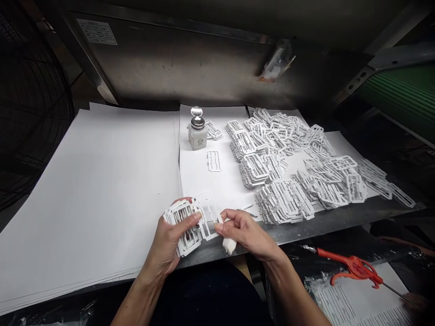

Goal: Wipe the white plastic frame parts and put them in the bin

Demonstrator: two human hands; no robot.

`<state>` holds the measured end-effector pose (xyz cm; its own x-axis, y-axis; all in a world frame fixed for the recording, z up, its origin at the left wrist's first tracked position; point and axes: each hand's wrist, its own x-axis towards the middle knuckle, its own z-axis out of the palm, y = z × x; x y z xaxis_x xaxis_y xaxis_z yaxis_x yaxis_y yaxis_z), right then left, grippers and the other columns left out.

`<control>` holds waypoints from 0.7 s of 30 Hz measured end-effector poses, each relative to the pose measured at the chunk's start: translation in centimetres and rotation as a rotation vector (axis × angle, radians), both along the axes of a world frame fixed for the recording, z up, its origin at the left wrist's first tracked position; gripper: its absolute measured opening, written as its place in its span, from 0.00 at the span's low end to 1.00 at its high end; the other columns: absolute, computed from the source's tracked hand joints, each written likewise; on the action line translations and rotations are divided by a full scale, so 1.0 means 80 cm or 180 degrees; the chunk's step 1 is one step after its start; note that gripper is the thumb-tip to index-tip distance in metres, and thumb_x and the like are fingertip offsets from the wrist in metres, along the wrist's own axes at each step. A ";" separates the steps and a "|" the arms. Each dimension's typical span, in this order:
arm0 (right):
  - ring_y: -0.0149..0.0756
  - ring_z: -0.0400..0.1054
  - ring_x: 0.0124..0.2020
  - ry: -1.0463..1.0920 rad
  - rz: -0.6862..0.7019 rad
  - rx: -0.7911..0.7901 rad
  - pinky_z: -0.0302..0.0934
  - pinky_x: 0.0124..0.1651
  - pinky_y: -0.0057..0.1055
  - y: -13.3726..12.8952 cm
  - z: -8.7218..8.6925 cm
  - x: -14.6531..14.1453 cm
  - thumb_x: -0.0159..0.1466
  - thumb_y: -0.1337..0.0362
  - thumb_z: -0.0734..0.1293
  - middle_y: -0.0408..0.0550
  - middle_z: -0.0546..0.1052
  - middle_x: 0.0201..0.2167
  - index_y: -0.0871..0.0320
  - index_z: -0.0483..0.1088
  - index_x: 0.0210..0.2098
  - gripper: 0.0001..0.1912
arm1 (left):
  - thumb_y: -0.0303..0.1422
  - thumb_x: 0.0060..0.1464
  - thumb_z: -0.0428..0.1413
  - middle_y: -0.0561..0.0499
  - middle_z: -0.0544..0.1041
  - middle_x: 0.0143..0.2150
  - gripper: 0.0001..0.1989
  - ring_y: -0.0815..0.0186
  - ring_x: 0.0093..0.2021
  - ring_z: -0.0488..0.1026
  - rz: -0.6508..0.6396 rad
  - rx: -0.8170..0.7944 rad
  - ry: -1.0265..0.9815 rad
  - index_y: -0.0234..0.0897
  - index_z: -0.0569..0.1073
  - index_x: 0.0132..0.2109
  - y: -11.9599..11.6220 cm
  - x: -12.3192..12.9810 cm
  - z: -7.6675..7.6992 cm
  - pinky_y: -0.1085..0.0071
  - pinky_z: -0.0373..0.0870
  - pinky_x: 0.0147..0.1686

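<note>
From the head view, the left hand (pixel 166 240) grips a stack of white slotted frames (pixel 193 246) above the front metal table edge (pixel 288 232), thumb across them; the right hand (pixel 246 232) pinches a single frame (pixel 210 216) beside the stack, a white wad (pixel 229 246) below its fingers. Frame piles (pixel 283 199) lie right of a bottle (pixel 197 137)

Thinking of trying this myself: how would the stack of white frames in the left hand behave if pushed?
The stack might slide apart, since its edges sit unevenly in the left hand. Being mostly openings, it's probably light for its size. Its slender bars look fragile.
</note>
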<state>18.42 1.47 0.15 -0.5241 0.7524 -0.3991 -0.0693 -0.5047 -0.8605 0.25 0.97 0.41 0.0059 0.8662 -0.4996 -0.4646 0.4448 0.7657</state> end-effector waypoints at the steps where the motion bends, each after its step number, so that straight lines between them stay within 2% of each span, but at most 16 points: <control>1: 0.26 0.62 0.20 -0.0019 -0.0010 0.0017 0.54 0.21 0.18 -0.002 0.000 0.001 0.59 0.52 0.69 0.38 0.65 0.19 0.60 0.62 0.31 0.18 | 0.29 0.43 0.62 0.50 0.73 0.34 0.19 0.66 0.31 0.72 -0.0023 0.0041 0.0064 0.36 0.69 0.44 -0.001 0.001 0.000 0.71 0.71 0.31; 3: 0.24 0.60 0.18 -0.0172 -0.0141 0.0159 0.51 0.19 0.17 -0.003 -0.001 0.006 0.60 0.53 0.69 0.39 0.66 0.19 0.61 0.65 0.32 0.17 | 0.29 0.42 0.63 0.50 0.73 0.33 0.18 0.65 0.31 0.72 -0.0032 0.0103 0.0213 0.36 0.69 0.43 -0.003 0.002 0.000 0.70 0.71 0.30; 6: 0.22 0.54 0.16 -0.0517 -0.0627 0.0566 0.48 0.16 0.16 0.005 0.002 0.016 0.60 0.56 0.69 0.39 0.65 0.19 0.62 0.69 0.34 0.14 | 0.28 0.41 0.63 0.53 0.72 0.31 0.18 0.66 0.30 0.71 -0.0021 0.0079 0.0291 0.37 0.69 0.41 -0.007 0.000 0.000 0.70 0.71 0.29; 9: 0.26 0.62 0.22 -0.0717 -0.1121 0.1062 0.59 0.22 0.19 0.015 0.010 0.014 0.58 0.59 0.71 0.42 0.69 0.23 0.62 0.72 0.35 0.12 | 0.29 0.41 0.63 0.54 0.72 0.30 0.18 0.67 0.29 0.70 -0.0067 0.0035 0.0344 0.38 0.69 0.41 -0.011 -0.001 -0.003 0.71 0.71 0.29; 11: 0.30 0.65 0.28 -0.0807 -0.1250 0.1440 0.63 0.28 0.22 0.020 0.018 0.002 0.59 0.61 0.71 0.44 0.72 0.29 0.61 0.73 0.38 0.11 | 0.28 0.41 0.63 0.53 0.72 0.30 0.18 0.67 0.30 0.70 -0.0096 0.0031 0.0399 0.38 0.69 0.42 -0.013 0.000 -0.004 0.71 0.70 0.29; 14: 0.30 0.66 0.33 -0.1104 -0.1051 0.2243 0.63 0.32 0.22 0.027 0.028 -0.025 0.62 0.66 0.68 0.46 0.73 0.35 0.61 0.72 0.42 0.09 | 0.29 0.42 0.63 0.54 0.72 0.30 0.18 0.68 0.30 0.70 -0.0145 0.0134 0.0511 0.38 0.69 0.42 -0.016 0.004 -0.004 0.72 0.69 0.30; 17: 0.31 0.65 0.33 -0.1558 -0.0636 0.2964 0.62 0.33 0.24 0.032 0.030 -0.037 0.62 0.71 0.67 0.47 0.71 0.35 0.63 0.72 0.39 0.06 | 0.29 0.42 0.63 0.54 0.72 0.30 0.16 0.68 0.31 0.69 -0.0156 0.0220 0.0580 0.37 0.70 0.41 -0.019 0.003 -0.003 0.73 0.69 0.30; 19: 0.30 0.65 0.30 -0.1823 -0.0558 0.3051 0.61 0.32 0.24 0.035 0.028 -0.029 0.62 0.72 0.67 0.47 0.71 0.33 0.63 0.71 0.37 0.04 | 0.29 0.42 0.63 0.54 0.72 0.30 0.17 0.67 0.30 0.70 -0.0117 0.0129 0.0509 0.38 0.70 0.41 -0.020 0.000 -0.002 0.71 0.70 0.29; 21: 0.29 0.64 0.29 -0.2020 -0.0696 0.2934 0.60 0.31 0.24 0.036 0.025 -0.015 0.62 0.72 0.67 0.45 0.71 0.33 0.62 0.71 0.36 0.03 | 0.28 0.42 0.63 0.54 0.72 0.30 0.17 0.66 0.30 0.70 -0.0102 -0.0001 0.0399 0.38 0.70 0.41 -0.020 -0.004 -0.003 0.69 0.71 0.29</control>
<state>17.20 4.35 2.18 -0.2464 0.9469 0.2066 0.5020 0.3071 -0.8085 -0.07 -0.66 0.15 -0.0289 0.8664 -0.4985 -0.3509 0.4581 0.8167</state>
